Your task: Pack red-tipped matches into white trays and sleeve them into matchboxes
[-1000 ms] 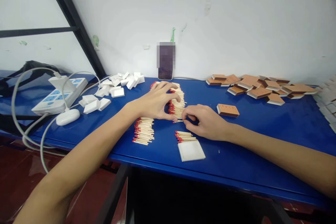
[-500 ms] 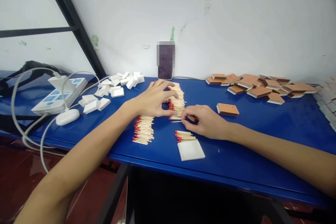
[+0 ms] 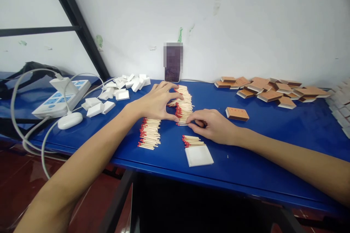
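Note:
A long pile of red-headed matches [image 3: 186, 105] runs toward the wall in the middle of the blue table. My left hand [image 3: 158, 101] arches over its left side, thumb and fingers spread, thumb tip by the red heads. At the near end, my right hand [image 3: 209, 125] has thumb and index finger pinched at the tail of a single match [image 3: 182, 124]. Closer to me, a small row of matches [image 3: 193, 141] lies against a white matchbox tray [image 3: 199, 156]. Another group of matches [image 3: 150, 134] lies below my left wrist.
White trays [image 3: 122, 95] are heaped at the back left, near a power strip [image 3: 49, 107] with cables. Orange matchbox sleeves [image 3: 269, 95] pile up at the back right, and one matchbox [image 3: 237, 113] sits apart. A phone [image 3: 172, 63] leans on the wall.
My right hand has shifted slightly away from me and left, bringing the single match up against the pile's near end. My left hand has moved slightly left and stays spread.

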`<state>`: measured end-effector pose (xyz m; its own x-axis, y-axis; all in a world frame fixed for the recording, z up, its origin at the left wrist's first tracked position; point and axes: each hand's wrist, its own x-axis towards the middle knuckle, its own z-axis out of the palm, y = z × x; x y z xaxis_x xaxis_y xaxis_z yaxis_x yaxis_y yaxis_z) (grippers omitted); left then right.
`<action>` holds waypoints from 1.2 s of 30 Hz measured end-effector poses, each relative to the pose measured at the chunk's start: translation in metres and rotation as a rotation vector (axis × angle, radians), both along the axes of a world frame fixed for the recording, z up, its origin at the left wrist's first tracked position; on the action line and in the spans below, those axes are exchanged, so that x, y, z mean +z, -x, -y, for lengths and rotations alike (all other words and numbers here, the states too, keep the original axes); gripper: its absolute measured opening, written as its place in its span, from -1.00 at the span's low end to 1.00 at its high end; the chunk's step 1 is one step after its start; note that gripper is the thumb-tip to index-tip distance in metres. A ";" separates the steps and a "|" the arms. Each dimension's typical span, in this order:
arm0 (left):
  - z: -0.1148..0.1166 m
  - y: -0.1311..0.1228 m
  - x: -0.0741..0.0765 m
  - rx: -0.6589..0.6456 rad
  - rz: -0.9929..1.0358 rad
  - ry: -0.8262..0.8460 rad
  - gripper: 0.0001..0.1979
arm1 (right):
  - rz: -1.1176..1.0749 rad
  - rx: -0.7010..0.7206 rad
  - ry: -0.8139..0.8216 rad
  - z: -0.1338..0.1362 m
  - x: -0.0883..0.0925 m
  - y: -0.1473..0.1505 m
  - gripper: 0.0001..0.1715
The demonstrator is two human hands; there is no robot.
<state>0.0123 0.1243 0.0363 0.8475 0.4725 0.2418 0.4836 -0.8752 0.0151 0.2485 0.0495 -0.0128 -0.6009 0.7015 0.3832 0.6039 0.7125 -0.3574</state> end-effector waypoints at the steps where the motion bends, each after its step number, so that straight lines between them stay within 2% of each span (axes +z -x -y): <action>1: 0.000 0.000 0.000 0.003 0.001 -0.002 -0.29 | 0.000 0.001 0.000 0.000 0.000 0.000 -0.85; 20: -0.002 -0.002 -0.007 0.021 -0.007 -0.020 -0.33 | -0.024 0.040 -0.007 0.002 0.002 0.000 -0.88; 25: -0.003 -0.002 -0.008 0.029 -0.013 -0.013 -0.31 | -0.006 0.007 -0.011 0.002 0.002 0.000 -0.81; 36: 0.002 -0.002 -0.004 0.046 -0.045 -0.023 -0.27 | 0.001 0.043 -0.043 0.004 0.004 0.001 -0.76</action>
<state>0.0146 0.1226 0.0323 0.8355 0.5056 0.2152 0.5226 -0.8521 -0.0272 0.2479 0.0460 -0.0090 -0.6305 0.6582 0.4114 0.5729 0.7522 -0.3254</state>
